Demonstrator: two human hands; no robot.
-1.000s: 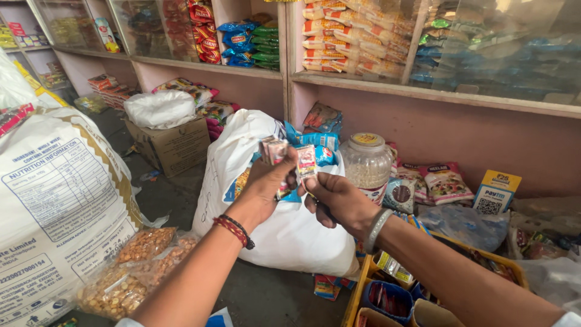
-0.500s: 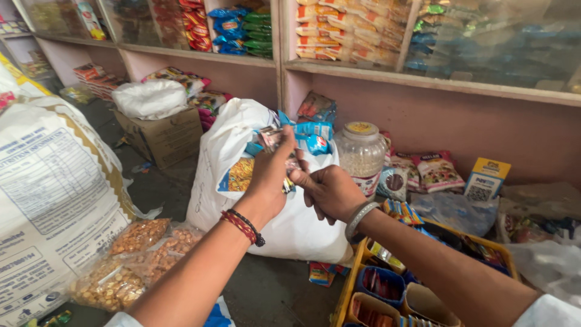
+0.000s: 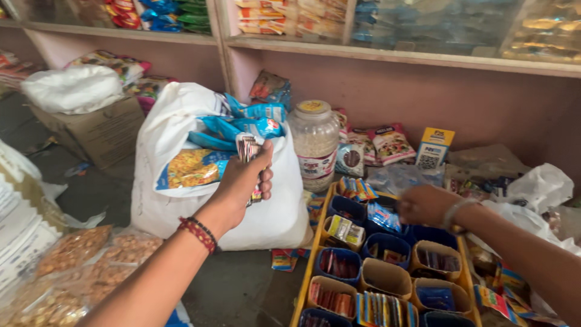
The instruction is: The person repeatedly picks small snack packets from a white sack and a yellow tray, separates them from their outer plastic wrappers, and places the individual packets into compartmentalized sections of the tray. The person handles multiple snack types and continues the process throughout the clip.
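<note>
My left hand (image 3: 242, 181) is closed around a strip of small sachets (image 3: 249, 149), held up in front of a white sack (image 3: 181, 181) stuffed with blue and yellow snack packets. My right hand (image 3: 426, 204) has dropped to the yellow tray (image 3: 315, 266) of small blue and tan cups filled with sachets. It hovers over the tray's far cups with its fingers curled; whether it grips anything there is hidden. A red thread band circles my left wrist and a metal bangle my right.
A clear plastic jar (image 3: 315, 142) with a yellow lid stands behind the tray. Snack packets (image 3: 387, 142) and a small box (image 3: 434, 148) lean on the pink wall. A cardboard box (image 3: 91, 130) sits left, bags of nuts (image 3: 78, 260) lie front left, and shelves of goods run above.
Both hands were together on the sachet strip at the sack. My right hand has let go and moved right and down to the tray; the left still holds the strip.
</note>
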